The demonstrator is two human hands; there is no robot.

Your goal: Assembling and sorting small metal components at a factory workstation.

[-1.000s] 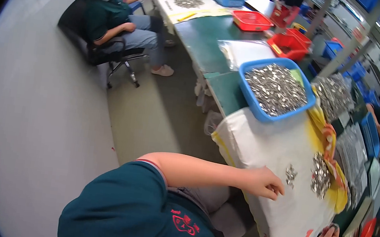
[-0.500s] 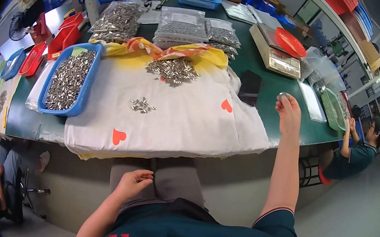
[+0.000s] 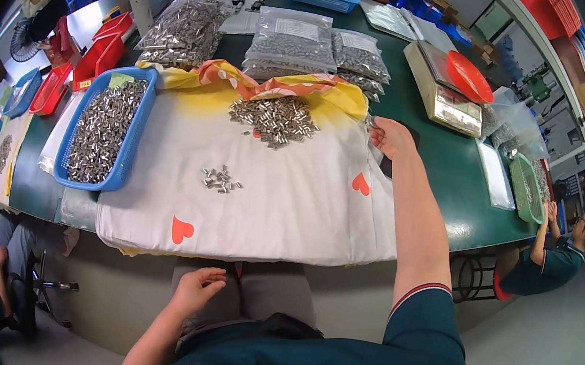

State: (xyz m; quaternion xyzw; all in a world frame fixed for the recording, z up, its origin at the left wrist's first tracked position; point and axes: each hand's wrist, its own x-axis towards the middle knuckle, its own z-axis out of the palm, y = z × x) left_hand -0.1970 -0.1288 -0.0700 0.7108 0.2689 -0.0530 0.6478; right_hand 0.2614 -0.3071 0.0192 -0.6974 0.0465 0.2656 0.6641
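Right hand [image 3: 392, 138] pinching small grey item [image 3: 370, 122], type unclear, at far-right corner of white red-heart cloth [image 3: 288, 211]. Left hand [image 3: 198, 290] half-curled, off its near edge. Silver metal cylinders [image 3: 282, 120] heaped cloth's far side; small cluster [image 3: 218, 179] left-centre.

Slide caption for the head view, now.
Large pile of metal cylinders and smaller pile on white cloth, right hand near its right edge, left hand by the lap.

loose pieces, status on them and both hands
Left hand over lap. Right hand by right edge of cloth, grip unclear. Loose pieces: two piles on cloth. Neither pile blocked.
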